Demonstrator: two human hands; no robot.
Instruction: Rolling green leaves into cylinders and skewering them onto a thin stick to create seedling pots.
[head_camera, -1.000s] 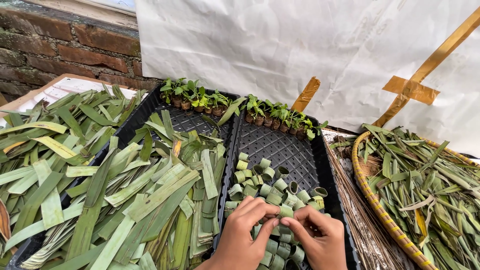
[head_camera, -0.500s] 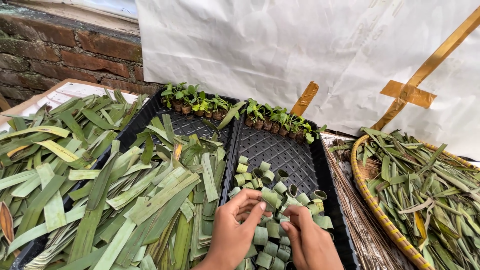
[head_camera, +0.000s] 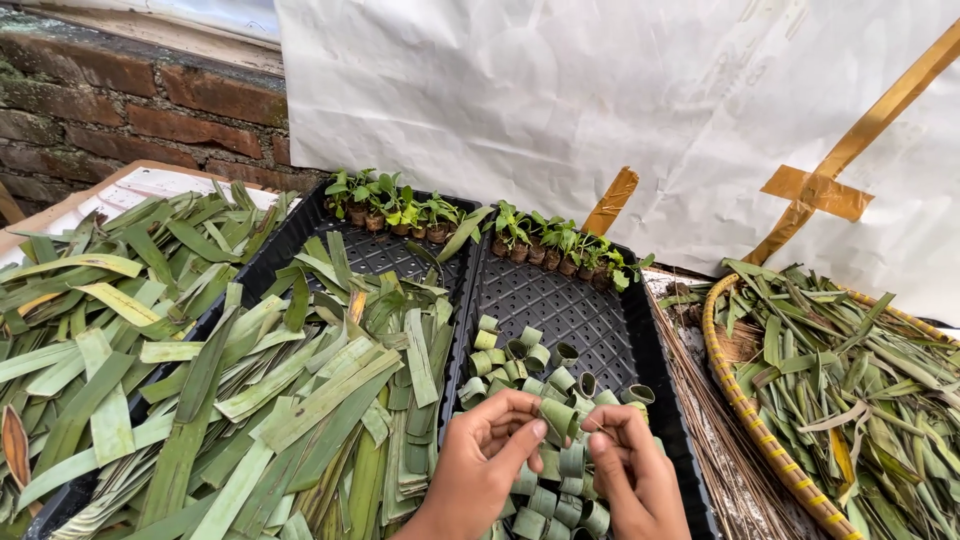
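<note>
Both hands are at the bottom centre, over the right black seedling tray (head_camera: 600, 320). My left hand (head_camera: 485, 460) and my right hand (head_camera: 630, 470) together pinch one small green leaf ring (head_camera: 560, 417), lifted slightly above a pile of several rolled leaf rings (head_camera: 540, 380) lying in that tray. A row of small seedlings in leaf pots (head_camera: 560, 245) stands along the tray's far edge.
The left black tray (head_camera: 290, 240) holds a heap of cut green leaf strips (head_camera: 300, 400) and a row of seedlings (head_camera: 390, 205). More strips lie at the far left (head_camera: 90, 290). A woven basket (head_camera: 740, 400) of leaf scraps sits right. Behind are white sheeting (head_camera: 560, 90) and a brick wall (head_camera: 120, 100).
The hands rose from the ring pile and came together, now holding one leaf ring up between the fingertips. The view tilted slightly.
</note>
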